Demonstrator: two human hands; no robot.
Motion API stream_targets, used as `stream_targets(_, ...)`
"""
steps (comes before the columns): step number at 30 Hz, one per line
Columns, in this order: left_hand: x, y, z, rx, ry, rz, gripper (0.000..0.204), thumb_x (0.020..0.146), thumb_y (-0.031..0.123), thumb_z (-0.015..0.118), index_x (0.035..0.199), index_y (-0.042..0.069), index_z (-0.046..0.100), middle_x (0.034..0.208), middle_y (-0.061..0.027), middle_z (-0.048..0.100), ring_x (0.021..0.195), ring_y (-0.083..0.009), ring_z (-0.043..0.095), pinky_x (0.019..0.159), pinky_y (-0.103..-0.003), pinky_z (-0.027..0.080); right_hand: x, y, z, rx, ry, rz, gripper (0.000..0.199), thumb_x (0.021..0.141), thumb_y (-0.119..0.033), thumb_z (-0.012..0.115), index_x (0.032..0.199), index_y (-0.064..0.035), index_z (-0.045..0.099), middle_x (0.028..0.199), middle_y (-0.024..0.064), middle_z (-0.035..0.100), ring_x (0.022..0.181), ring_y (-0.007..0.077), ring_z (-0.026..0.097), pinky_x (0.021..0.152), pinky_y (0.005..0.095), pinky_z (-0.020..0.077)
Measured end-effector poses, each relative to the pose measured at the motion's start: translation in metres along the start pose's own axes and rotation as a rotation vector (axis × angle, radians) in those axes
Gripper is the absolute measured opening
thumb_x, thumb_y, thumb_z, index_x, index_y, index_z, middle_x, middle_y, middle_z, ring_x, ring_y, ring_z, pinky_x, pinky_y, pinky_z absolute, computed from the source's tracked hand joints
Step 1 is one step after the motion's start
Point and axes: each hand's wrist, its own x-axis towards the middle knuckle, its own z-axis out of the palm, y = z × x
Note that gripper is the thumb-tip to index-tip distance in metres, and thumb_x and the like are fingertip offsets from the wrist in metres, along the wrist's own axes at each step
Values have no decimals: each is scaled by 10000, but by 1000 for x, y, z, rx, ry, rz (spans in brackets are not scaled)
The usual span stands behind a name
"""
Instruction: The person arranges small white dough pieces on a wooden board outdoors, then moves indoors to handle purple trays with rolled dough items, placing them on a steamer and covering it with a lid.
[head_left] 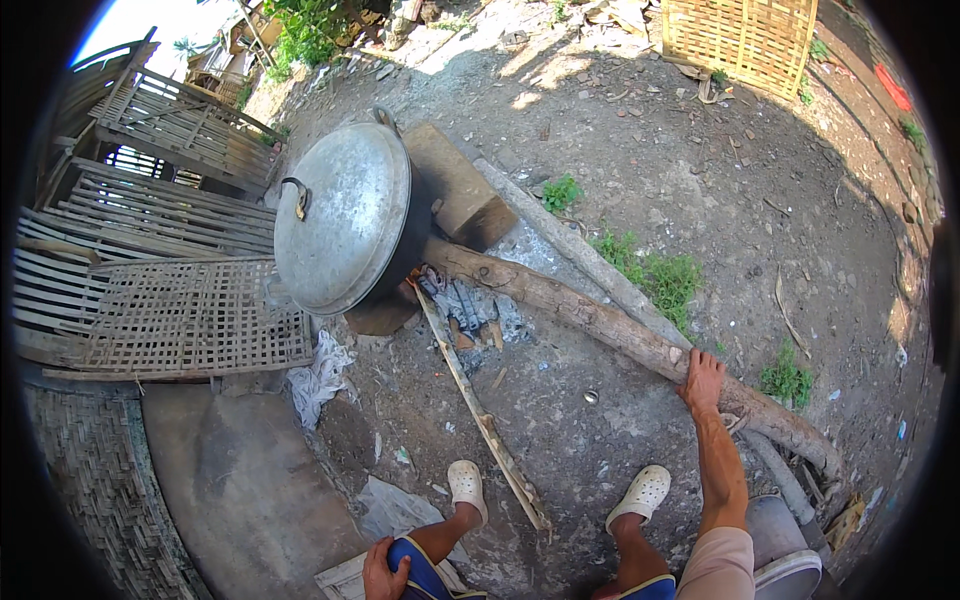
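Note:
My right hand (702, 380) is wrapped over the top of a long thick log (590, 313). The log's far end reaches under a big lidded pot, and its near end curves down at the right. My left hand (381, 570) rests on my left knee beside the blue shorts, with no object in it. The pot's domed metal lid (345, 218) has a dark handle, and its blackened side shows below. Under the pot a small flame (416, 277) burns among ash and charred wood. A thinner stick (478, 405) runs from the fire toward my feet.
Slatted bamboo benches (190, 310) stand at the left, with a crumpled white plastic sheet (322, 378) beside them. A concrete block (455, 190) sits by the pot. Metal pots (785, 545) stand near my right arm. A woven bamboo panel (740, 40) is at the back.

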Motion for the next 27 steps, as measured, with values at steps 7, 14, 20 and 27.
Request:
stream_targets(7, 18, -2, 3, -28, -7, 76, 521, 860, 237, 599, 1299, -33, 530, 1239, -283, 582, 1157, -442, 543, 1027, -454, 413, 4, -15, 2, -79, -71, 118, 819, 544, -254, 912, 1215, -80, 476, 1123, 112, 565, 1089, 295, 541, 956, 475, 366)
stream_targets(14, 22, 8, -6, -32, -89, 83, 520, 872, 220, 594, 1311, -50, 519, 1229, -287, 587, 1122, -427, 574, 986, -455, 450, -5, -47, -16, -33, -42, -29, 966, 728, -548, 768, 1433, -24, 365, 1345, 168, 495, 1297, 313, 433, 1097, 513, 287)
stream_targets(20, 63, -2, 16, 169, -47, 154, 510, 796, 228, 676, 1233, -12, 568, 1167, -234, 604, 1105, -424, 558, 971, -467, 447, -36, 62, -22, 165, -135, 157, 1301, 543, -723, 795, 1505, -16, 277, 1495, 189, 393, 1411, 344, 335, 1177, 523, 203)
stream_targets(27, 80, 21, 29, 110, -72, 107, 489, 803, 247, 677, 1216, 0, 587, 1178, -221, 620, 1102, -404, 580, 964, -475, 456, -43, 153, -20, 277, -379, -104, 1472, 406, -688, 867, 1552, -91, 164, 1421, 242, 461, 1287, 431, 459, 1124, 507, 300)
